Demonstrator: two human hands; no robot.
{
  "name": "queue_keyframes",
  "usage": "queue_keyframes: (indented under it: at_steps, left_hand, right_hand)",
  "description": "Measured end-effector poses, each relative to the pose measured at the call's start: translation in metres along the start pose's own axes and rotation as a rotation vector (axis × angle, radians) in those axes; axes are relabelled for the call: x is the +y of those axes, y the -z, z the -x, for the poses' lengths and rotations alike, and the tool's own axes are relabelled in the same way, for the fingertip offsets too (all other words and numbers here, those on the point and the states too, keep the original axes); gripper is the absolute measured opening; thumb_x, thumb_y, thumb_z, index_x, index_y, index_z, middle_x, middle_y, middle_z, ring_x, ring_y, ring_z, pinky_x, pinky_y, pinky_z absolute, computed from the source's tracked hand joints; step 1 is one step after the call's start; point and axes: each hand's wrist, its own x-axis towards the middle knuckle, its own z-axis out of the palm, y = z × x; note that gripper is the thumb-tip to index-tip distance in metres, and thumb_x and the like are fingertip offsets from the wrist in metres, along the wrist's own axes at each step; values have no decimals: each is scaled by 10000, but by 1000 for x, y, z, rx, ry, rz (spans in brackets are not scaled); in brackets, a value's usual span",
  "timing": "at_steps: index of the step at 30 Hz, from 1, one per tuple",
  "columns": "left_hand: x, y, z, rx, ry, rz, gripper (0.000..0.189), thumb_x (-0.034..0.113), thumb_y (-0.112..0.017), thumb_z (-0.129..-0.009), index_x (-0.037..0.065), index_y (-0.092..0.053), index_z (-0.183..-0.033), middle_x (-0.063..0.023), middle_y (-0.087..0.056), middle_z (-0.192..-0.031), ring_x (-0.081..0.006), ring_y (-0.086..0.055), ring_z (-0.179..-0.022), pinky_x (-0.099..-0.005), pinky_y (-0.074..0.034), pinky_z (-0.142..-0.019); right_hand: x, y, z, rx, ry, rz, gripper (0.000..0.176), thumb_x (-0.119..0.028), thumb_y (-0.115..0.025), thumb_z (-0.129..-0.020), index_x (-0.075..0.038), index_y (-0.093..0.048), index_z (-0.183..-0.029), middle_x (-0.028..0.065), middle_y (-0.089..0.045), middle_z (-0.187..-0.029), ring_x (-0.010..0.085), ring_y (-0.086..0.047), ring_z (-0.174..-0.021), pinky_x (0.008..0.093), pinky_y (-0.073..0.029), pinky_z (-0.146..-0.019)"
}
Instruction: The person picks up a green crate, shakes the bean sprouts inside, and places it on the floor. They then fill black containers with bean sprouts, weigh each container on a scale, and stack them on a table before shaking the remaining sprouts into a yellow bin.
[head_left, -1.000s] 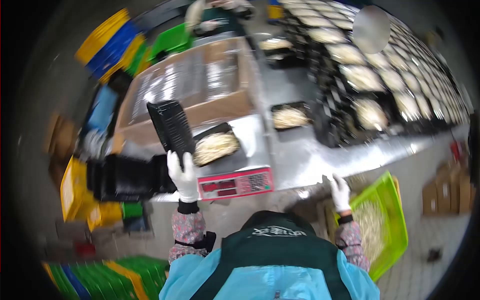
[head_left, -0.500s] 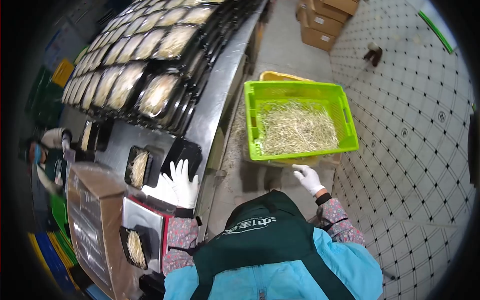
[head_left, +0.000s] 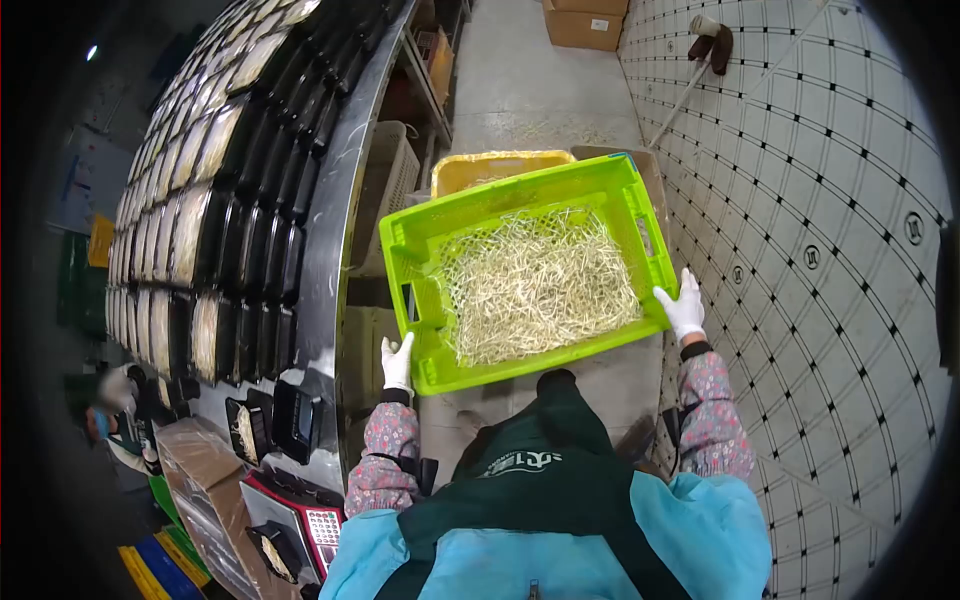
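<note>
Right now, both gloved hands are at the near corners of the green crate [head_left: 540, 362], which holds a loose bed of pale, thin strands [head_left: 540, 285]. The right hand [head_left: 682, 305] grips the crate's near right corner, its thumb over the rim. The left hand [head_left: 397, 365] touches the near left corner with its fingers raised; whether it is closed in a grip cannot be told. Just beyond the far rim is a yellow crate [head_left: 500, 165], partly hidden. To the left runs the metal desk [head_left: 320, 215], bearing wrapped black trays [head_left: 265, 210] in tall stacks. By the desk's long edge near the person, an empty black tray [head_left: 297, 422] sits beside a filled tray [head_left: 243, 430], near the red-edged scale [head_left: 318, 525].
</note>
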Motion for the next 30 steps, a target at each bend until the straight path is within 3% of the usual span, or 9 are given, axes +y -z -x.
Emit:
queue_keyframes:
  at_steps: [1, 3, 4, 7, 9, 14, 21, 27, 30]
  left_hand:
    - [5, -8, -8, -140, 168, 248, 693, 300, -738, -843, -48, -422, -1351, -157, -606, -1193, -216, -632, -985, -332, -517, -848]
    - [11, -24, -19, -101, 227, 56, 413, 271, -707, -873, -17, -605, -1151, -91, -681, -958, -178, -662, -812, -311, -539, -720]
    - [24, -32, -8, -85, 242, 46, 413, 271, -707, -873, -17, -605, -1151, -91, -681, -958, -178, -662, -812, -311, -539, -720]
    - [51, -45, 4, 63, 45, 198, 246, 230, -677, -893, -11, -681, -940, -71, -686, -786, -152, -647, -650, -288, -509, -558]
    - [139, -77, 31, -81, 100, 108, 302, 282, -658, -903, -18, -680, -931, -82, -688, -769, -137, -635, -646, -295, -491, -563]
    - [138, -207, 28, -213, -187, -211, 394, 371, -665, -881, -11, -674, -976, -94, -676, -808, -146, -589, -710, -314, -470, -667]
    - [93, -81, 1, -137, 24, -11, 335, 283, -618, -935, -45, -672, -978, -78, -698, -825, -138, -651, -710, -286, -524, -632]
    - [145, -195, 18, -159, -171, -207, 375, 371, -631, -914, -1, -670, -950, -77, -681, -808, -153, -613, -726, -309, -474, -682]
    - [90, -189, 25, -132, -201, -197, 385, 366, -656, -893, -12, -663, -965, -123, -678, -847, -208, -604, -806, -343, -468, -771]
  right_hand:
    - [-6, -4, -28, -15, -8, -14, 842, -464, -723, -781, -16, -393, -1414, 238, -477, -1372, 369, -464, -1265, 393, -399, -1037]
    - [-14, -11, -71, -322, -234, -198, 756, -448, -738, -782, -3, -489, -1340, 210, -627, -1184, 328, -603, -1096, 375, -462, -942]
    - [-6, -40, -84, -368, -337, -613, 570, -419, -750, -791, 9, -629, -1149, 123, -702, -940, 228, -662, -858, 340, -497, -799]
    - [23, -41, -99, -318, -352, -724, 424, -394, -758, -800, -4, -692, -953, 52, -683, -830, 134, -614, -757, 299, -478, -707]
    - [37, 8, -117, -303, -318, -627, 345, -367, -732, -838, -25, -693, -850, 14, -649, -736, 96, -569, -616, 269, -456, -586]
    - [150, 79, -153, -25, -443, -593, 439, -407, -648, -889, 26, -662, -960, 52, -671, -780, 135, -606, -632, 290, -473, -579]
    - [49, 24, -98, -133, -292, -440, 490, -518, -656, -837, -39, -680, -940, 121, -679, -835, 214, -635, -767, 381, -476, -711]
    - [89, 80, -181, -9, -425, -535, 488, -478, -616, -870, -2, -683, -953, 98, -700, -783, 208, -659, -678, 342, -486, -636]
    - [107, 91, -146, 50, -450, -311, 471, -462, -595, -885, -3, -690, -930, 99, -698, -758, 209, -650, -637, 353, -484, -605]
